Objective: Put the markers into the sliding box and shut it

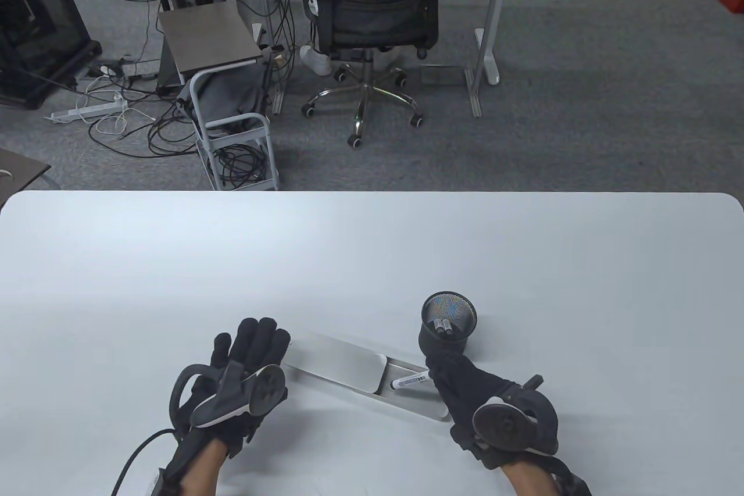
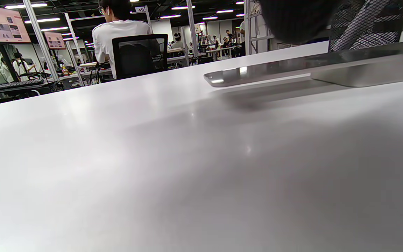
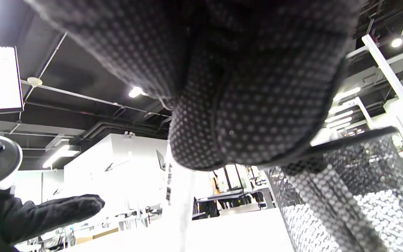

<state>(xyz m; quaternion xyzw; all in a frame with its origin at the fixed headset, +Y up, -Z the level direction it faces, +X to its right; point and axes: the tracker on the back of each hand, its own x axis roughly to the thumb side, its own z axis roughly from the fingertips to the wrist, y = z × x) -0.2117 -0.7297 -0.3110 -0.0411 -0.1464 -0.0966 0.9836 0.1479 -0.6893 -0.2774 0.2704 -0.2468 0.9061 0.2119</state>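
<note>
My right hand pinches a marker over the box's open right end; I lay it flat along the tray. My left hand, fingers straight, steadies the lid. Two markers remain in the cup.

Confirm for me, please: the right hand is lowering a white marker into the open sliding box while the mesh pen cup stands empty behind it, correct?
Not quite: the mesh pen cup is not empty. The table view shows two markers standing inside it. The rest holds: the right hand holds a white marker over the open sliding box.
</note>
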